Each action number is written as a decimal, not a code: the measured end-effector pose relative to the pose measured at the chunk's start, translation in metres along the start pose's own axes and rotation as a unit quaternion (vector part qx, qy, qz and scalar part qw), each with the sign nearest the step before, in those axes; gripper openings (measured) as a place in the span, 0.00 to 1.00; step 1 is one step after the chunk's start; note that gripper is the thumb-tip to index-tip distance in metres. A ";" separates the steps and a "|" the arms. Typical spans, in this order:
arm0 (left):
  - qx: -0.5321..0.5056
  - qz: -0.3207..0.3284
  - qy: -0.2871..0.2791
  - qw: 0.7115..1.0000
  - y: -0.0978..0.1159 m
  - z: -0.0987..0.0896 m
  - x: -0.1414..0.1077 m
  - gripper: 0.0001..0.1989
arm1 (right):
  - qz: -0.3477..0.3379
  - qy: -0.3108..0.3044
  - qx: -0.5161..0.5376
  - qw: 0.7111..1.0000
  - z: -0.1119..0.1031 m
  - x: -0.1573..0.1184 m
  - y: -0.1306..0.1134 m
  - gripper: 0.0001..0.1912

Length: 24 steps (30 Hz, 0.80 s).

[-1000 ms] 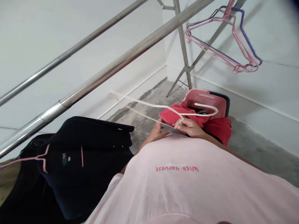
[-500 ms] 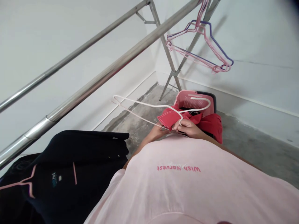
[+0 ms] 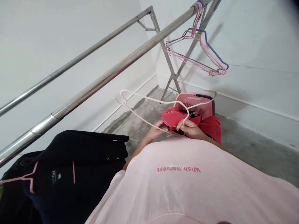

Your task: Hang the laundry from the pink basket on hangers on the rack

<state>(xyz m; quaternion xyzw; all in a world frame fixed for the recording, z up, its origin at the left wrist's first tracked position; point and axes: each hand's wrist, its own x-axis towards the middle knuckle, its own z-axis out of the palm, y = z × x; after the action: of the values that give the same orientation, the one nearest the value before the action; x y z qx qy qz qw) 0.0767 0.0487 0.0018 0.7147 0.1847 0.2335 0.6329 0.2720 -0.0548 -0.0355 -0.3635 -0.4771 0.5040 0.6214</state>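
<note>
A pale pink wire hanger (image 3: 155,99) is held low in front of my body, its hook pointing right and its far end to the left. My right hand (image 3: 192,129) is closed around one arm of this hanger, with red cloth bunched right beside the fingers. Of the red collared garment (image 3: 171,117), a pointed collar sticks up between my hands; dark cloth shows inside it. My left hand (image 3: 157,130) pinches the garment's edge near the hanger's lower bar. The palm side of both hands is hidden.
Metal rails of a drying rack (image 3: 112,73) cross diagonally ahead. Several pink and purple hangers (image 3: 198,53) hang at its far end. A pink basket (image 3: 195,99) stands on the concrete floor beyond the garment. At left, a dark garment (image 3: 88,161) hangs on a pink hanger.
The held hanger has shifted slightly right and tilted, its hook moving up and right. My left hand has moved up a little along the collar. The view has tipped slightly upward.
</note>
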 end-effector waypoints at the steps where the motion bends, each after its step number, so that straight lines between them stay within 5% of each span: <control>1: 0.002 0.005 -0.001 1.000 0.000 0.003 0.002 0.35 | 0.003 -0.001 0.002 1.000 0.000 0.001 0.001 0.22; 6: 0.038 0.023 0.069 0.997 0.001 0.011 0.010 0.28 | 0.024 -0.045 -0.002 0.999 -0.004 0.003 0.008 0.20; 12: -0.014 -0.040 0.184 0.982 -0.008 0.012 0.013 0.22 | 0.003 -0.004 0.028 1.000 -0.003 0.002 0.004 0.13; 15: -0.133 -0.066 0.295 0.944 -0.015 0.005 0.018 0.18 | -0.035 0.035 0.014 0.999 -0.009 -0.003 -0.006 0.09; 20: -0.308 -0.155 0.444 0.827 -0.025 -0.024 0.022 0.09 | -0.122 0.139 -0.068 0.980 -0.030 -0.020 -0.016 0.06; 24: -0.302 -0.189 0.472 0.806 -0.036 -0.041 0.008 0.11 | -0.123 0.149 -0.131 0.972 -0.040 -0.035 -0.016 0.05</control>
<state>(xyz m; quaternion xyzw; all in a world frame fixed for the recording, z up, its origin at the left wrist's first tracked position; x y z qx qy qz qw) 0.0612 0.0910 -0.0296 0.2399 0.5124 0.4622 0.6829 0.3140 -0.0915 -0.0395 -0.4513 -0.4819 0.2966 0.6900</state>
